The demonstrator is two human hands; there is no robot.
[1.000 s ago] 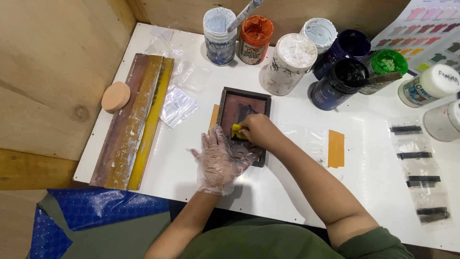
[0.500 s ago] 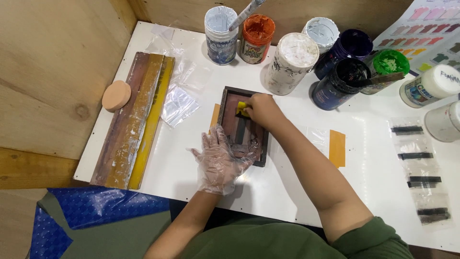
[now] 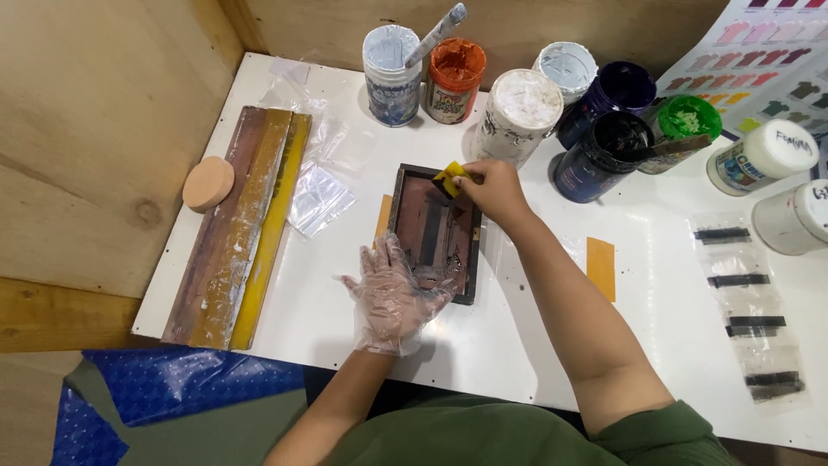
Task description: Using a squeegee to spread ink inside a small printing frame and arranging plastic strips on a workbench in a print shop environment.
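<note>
A small dark-framed printing screen lies on the white table, its mesh stained dark and reddish. My left hand, in a clear plastic glove, presses flat with spread fingers on the frame's near left corner. My bare right hand grips a small yellow squeegee at the frame's far edge, its blade on the mesh. An orange strip peeks out from under the frame's left side.
Several open ink jars crowd the back, one holding a stick. Long wooden squeegees and a round peach sponge lie at left beside clear bags. An orange card and bagged black strips lie right.
My right hand has pushed the yellow squeegee from the middle of the screen away to its far edge. The gloved left hand has stayed on the frame.
</note>
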